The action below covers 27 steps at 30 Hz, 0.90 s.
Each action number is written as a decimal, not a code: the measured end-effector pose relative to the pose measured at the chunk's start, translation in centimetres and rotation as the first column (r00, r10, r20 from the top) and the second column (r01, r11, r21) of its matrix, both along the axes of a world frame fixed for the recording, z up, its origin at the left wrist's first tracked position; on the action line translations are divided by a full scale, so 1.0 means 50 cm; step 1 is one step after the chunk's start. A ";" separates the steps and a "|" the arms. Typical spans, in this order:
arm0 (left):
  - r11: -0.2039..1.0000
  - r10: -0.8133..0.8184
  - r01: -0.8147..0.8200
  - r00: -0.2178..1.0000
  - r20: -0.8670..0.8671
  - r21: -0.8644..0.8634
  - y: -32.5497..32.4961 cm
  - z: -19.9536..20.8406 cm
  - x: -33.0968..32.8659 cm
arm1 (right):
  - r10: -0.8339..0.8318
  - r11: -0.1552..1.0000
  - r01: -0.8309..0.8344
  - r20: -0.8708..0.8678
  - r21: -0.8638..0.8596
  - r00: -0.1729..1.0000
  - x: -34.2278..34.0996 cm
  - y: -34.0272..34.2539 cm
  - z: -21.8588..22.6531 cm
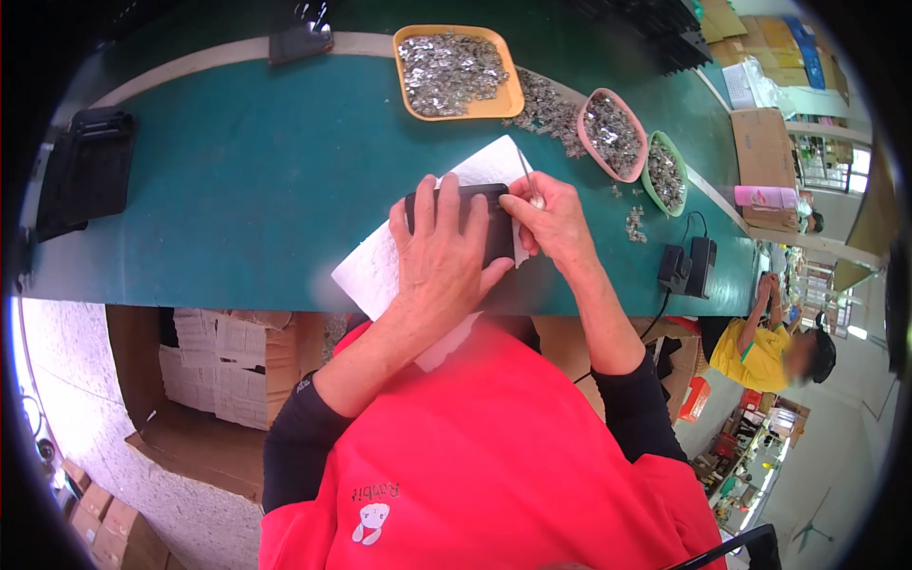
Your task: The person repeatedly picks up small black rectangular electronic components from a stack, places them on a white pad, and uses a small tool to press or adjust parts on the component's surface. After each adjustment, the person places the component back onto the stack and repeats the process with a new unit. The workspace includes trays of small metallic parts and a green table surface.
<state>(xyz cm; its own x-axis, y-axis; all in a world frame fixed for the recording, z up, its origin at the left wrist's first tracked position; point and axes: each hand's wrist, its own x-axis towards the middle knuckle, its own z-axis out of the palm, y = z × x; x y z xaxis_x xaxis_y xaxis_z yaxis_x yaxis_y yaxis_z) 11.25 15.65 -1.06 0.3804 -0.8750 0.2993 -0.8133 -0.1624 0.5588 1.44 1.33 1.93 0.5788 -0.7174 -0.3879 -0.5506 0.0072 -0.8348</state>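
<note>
A black rectangular plastic case [497, 225] lies on a white sheet [366, 273] near the table's front edge. My left hand [440, 249] spans the case from above, fingers over its far edge and thumb at its near right corner, holding it down. At the case's right side, my right hand [554, 220] is closed around a thin metal tool [523, 163] whose shaft points away from me. A small pale part of the tool shows between the fingers; its exact kind is unclear. The underside of the case is hidden.
Small metal parts fill a yellow tray [519, 99], a pink basket [638, 173] and a green basket [677, 206]; others lie loose between them. Black trays [87, 171] stand at the left. A black adapter [701, 267] with a cable sits right. A person in yellow [755, 353] is farther right.
</note>
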 end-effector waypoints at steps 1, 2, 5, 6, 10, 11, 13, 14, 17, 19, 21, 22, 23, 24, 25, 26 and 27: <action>1.000 0.000 0.000 1.000 0.014 -0.007 0.000 0.002 0.001 | 0.000 1.000 0.000 -0.009 -0.006 1.000 -0.001 -0.003 0.002; 1.000 0.000 0.000 1.000 0.028 -0.014 0.000 0.004 0.001 | 0.001 1.000 -0.001 -0.018 -0.012 1.000 -0.005 -0.006 0.001; 0.999 0.028 -0.027 0.999 0.036 -0.047 0.001 0.008 0.002 | 0.049 0.987 -0.053 -0.026 -0.152 0.998 -0.015 -0.010 0.001; 0.997 0.042 -0.040 0.999 0.032 -0.060 0.001 0.009 0.003 | 0.072 0.973 -0.077 -0.028 -0.219 0.997 -0.021 -0.012 0.001; 0.995 0.103 -0.102 0.994 0.043 -0.019 -0.003 0.012 0.007 | 0.221 0.820 -0.253 -0.122 -0.514 0.967 -0.064 0.013 0.000; 0.993 0.112 -0.113 0.992 0.064 0.016 -0.005 0.014 0.008 | 0.260 0.792 -0.298 -0.147 -0.532 0.954 -0.068 0.023 0.006; 0.991 0.117 -0.122 0.990 0.082 0.059 -0.007 0.013 0.008 | 0.296 0.728 -0.386 -0.249 -0.566 0.922 -0.071 0.042 0.021; 0.991 0.114 -0.119 0.990 0.078 0.067 -0.006 0.010 0.007 | 0.291 0.692 -0.431 -0.323 -0.579 0.901 -0.067 0.054 0.029; 0.989 0.119 -0.125 0.990 0.079 0.078 -0.005 0.010 0.005 | 0.260 0.654 -0.486 -0.431 -0.580 0.864 -0.051 0.068 0.034; 0.989 0.121 -0.128 0.989 0.081 0.076 -0.004 0.010 0.005 | 0.244 0.640 -0.492 -0.450 -0.591 0.859 -0.047 0.070 0.026; 0.990 0.120 -0.126 0.989 0.081 0.070 -0.004 0.010 0.006 | 0.234 0.613 -0.491 -0.451 -0.619 0.861 -0.047 0.069 0.014; 0.990 0.117 -0.123 0.990 0.075 0.073 -0.005 0.010 0.007 | 0.235 0.604 -0.495 -0.454 -0.624 0.860 -0.047 0.069 0.011; 0.990 0.114 -0.120 0.991 0.070 0.076 -0.006 0.010 0.008 | 0.237 0.595 -0.499 -0.456 -0.630 0.858 -0.047 0.070 0.009; 0.990 0.112 -0.117 0.992 0.065 0.079 -0.006 0.010 0.009 | 0.238 0.586 -0.503 -0.458 -0.635 0.857 -0.047 0.071 0.007; 0.990 0.113 -0.119 0.991 0.066 0.082 -0.006 0.011 0.009 | 0.236 0.561 -0.502 -0.455 -0.658 0.859 -0.048 0.070 0.001; 0.989 0.115 -0.121 0.991 0.068 0.085 -0.005 0.011 0.008 | 0.233 0.534 -0.501 -0.451 -0.680 0.861 -0.051 0.069 -0.008; 0.989 0.117 -0.123 0.991 0.070 0.088 -0.005 0.011 0.009 | 0.231 0.508 -0.500 -0.448 -0.702 0.864 -0.052 0.069 -0.014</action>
<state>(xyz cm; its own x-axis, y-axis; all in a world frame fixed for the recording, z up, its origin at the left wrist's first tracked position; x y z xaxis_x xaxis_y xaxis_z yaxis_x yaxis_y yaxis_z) 11.68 15.40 -0.51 0.4666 -0.8493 0.2469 -0.8185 -0.3089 0.4843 -1.13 4.80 1.24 0.8331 -0.5523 0.0295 -0.5334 -0.8165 -0.2209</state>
